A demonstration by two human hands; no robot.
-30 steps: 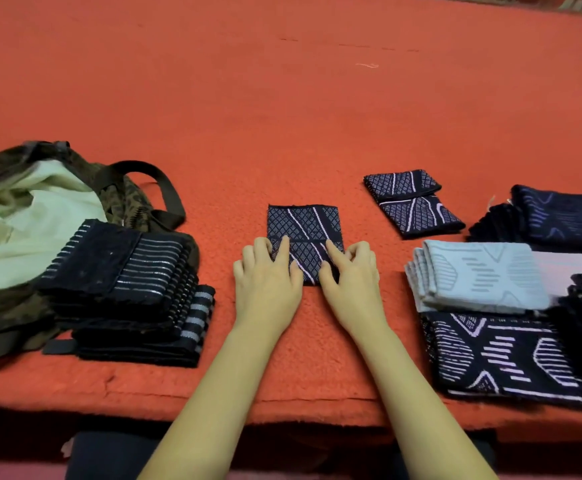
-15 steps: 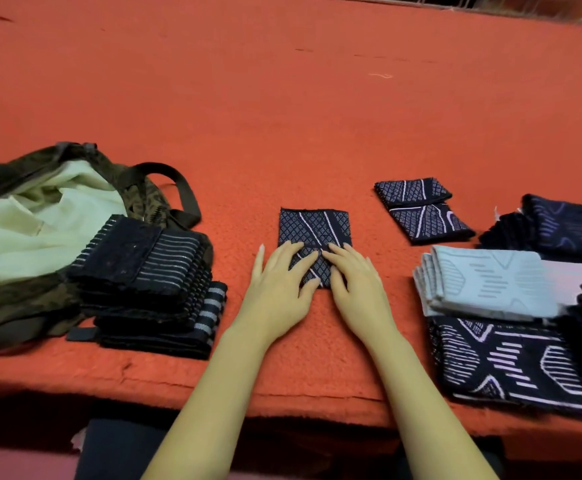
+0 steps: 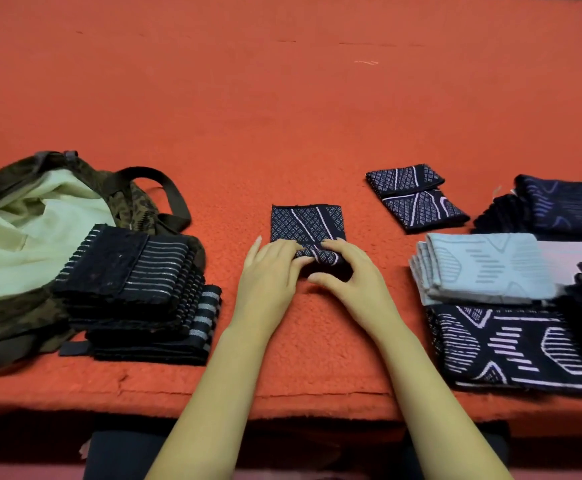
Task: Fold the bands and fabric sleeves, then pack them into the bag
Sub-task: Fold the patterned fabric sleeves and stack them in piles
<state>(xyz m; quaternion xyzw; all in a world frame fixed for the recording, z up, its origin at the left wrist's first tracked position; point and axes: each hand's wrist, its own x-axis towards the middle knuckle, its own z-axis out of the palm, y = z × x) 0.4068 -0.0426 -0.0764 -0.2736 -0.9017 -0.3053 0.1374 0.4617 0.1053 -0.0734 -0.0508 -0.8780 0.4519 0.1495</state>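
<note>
- At the near edge of the orange felt table cover (image 3: pixel 317 358), both forearms reached forward and met at the middle of the work area.
- The right hand (image 3: pixel 352 282) gripped the navy patterned sleeve (image 3: pixel 307 225) by its near edge, fingers curled over the raised hem and thumb tucked below it.
- The left hand (image 3: pixel 269 271) lay just beside it with fingertips on the same raised hem. Its thumb was hidden, so it probably pinched the cloth rather than only pressing on it.
- The sleeve lay flat on the felt between the hands and the far side, and only its near hem was lifted into a small roll. The fold in hand looked barely begun.
- To do it well, both hands should carry the hem up and away together, keeping it parallel to the far edge, land corner on corner, then press the crease flat from the middle outward. Uneven lift would likely skew the diagonal pattern and leave a bulky packet.
- To the left, a stack of dark striped bands (image 3: pixel 133 271) rested against the open camouflage bag (image 3: pixel 133 209), whose pale lining showed.
- To the right lay a large navy geometric cloth (image 3: pixel 511 344) with a folded light grey pile (image 3: pixel 483 268) on it.
- Further off sat a folded navy sleeve (image 3: pixel 416 197) and a dark navy heap (image 3: pixel 566 206), neither of them yet in the bag.
</note>
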